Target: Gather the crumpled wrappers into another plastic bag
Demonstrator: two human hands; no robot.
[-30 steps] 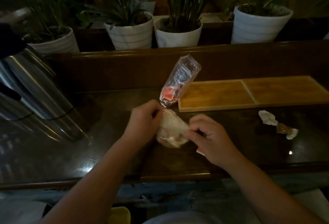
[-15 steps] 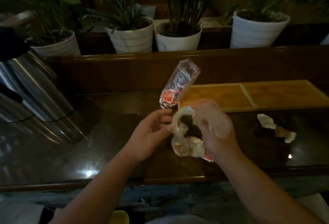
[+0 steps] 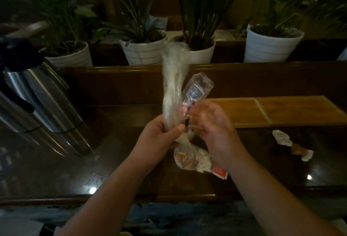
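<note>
Plastic bag [image 3: 174,89] stands up in a long, blurred twist from the left hand [image 3: 159,138], whose fingers and thumb are curled round its neck just above the desk [image 3: 116,142]. Below that grip the bag bulges into a pouch [image 3: 191,158] that rests on the desk, with something brownish and something pale inside; what they are is too dim to tell. The film looks very light, soft and slippery, so it will likely crumple rather than hold a shape, and a hard pull could tear it. The gathered neck, where the left hand has it, seems the surest place to hold; the loose top would slide through the fingers.

The right hand [image 3: 216,132] is just beside the neck, fingers bent toward it, but motion blur hides whether it pinches the film or only touches it.

A second clear packet [image 3: 197,89] with red contents leans up close behind the hands and could get tangled with the loose top of the bag. A red-and-white sachet [image 3: 220,173] lies under the right wrist, touching the pouch. A wooden tray [image 3: 277,111] sits to the right, crumpled wrappers [image 3: 287,142] near it. A steel flask [image 3: 43,100] stands well apart on the left, and potted plants [image 3: 144,48] line the ledge behind.
</note>
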